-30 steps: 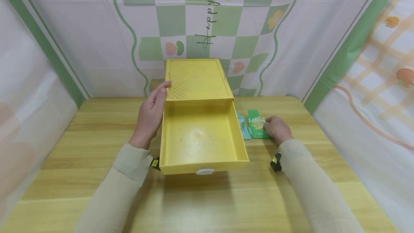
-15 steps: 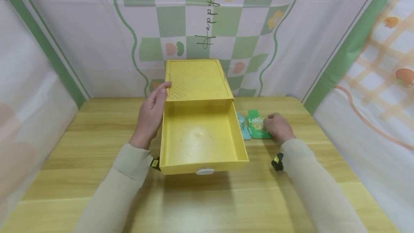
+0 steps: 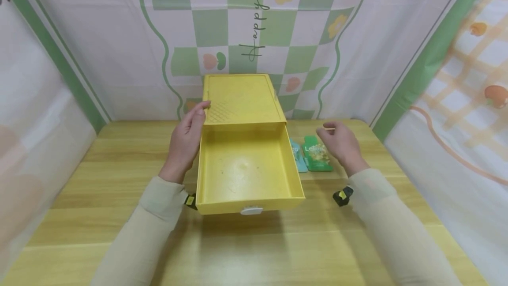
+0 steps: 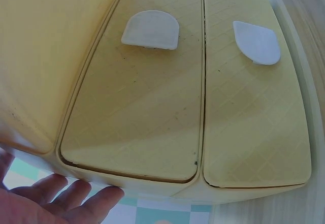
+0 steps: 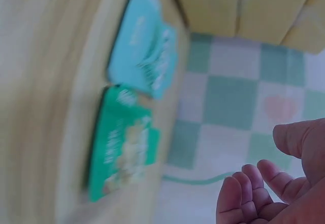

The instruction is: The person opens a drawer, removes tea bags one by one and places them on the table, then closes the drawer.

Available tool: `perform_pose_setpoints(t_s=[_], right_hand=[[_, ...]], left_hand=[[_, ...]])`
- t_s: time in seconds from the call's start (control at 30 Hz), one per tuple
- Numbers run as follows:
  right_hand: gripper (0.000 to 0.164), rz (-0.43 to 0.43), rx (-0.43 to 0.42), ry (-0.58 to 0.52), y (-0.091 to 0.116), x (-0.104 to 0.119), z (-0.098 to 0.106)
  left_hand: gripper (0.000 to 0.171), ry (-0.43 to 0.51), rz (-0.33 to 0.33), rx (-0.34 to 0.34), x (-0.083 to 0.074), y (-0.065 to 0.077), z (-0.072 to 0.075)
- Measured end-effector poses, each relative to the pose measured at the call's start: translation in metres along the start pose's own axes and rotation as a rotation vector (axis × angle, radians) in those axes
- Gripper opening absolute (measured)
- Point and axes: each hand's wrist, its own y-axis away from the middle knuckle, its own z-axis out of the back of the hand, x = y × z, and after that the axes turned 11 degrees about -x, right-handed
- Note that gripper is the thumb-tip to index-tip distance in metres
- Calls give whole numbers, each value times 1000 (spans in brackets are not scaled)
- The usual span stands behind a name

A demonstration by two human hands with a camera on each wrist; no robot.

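A yellow drawer cabinet (image 3: 242, 96) stands on the table with its top drawer (image 3: 242, 167) pulled out, nothing inside it. My left hand (image 3: 185, 140) rests along the cabinet's left side, fingertips at the top edge; in the left wrist view the fingers (image 4: 99, 203) lie extended against that side. To the right of the cabinet lie a green packet (image 3: 315, 164) with printed lettering and a light blue packet (image 5: 139, 51), partly hidden by the drawer in the head view. My right hand (image 3: 341, 144), fingers loosely bent and holding nothing, is raised just above and right of the green packet.
Two lower drawers (image 4: 137, 102) with white handles are closed below the pulled-out one. The wooden table (image 3: 131, 180) ends against a patterned cloth (image 3: 210, 25) at the back; cloth walls also flank both sides.
My right hand has let go of the green packet's right edge and lifted up and back from it. The packet has stayed in place. The left hand has not moved.
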Motion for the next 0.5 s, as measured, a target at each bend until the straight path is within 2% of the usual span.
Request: perform_pose_setpoints(t_s=[0.23,0.5], right_hand=[[78,88,-36,-43,18,35,11],[74,200,-51,-121,38,66,17]], left_hand=[[51,12,10,3,2,-2,-1],[53,9,-15,-2,1,0,-1]])
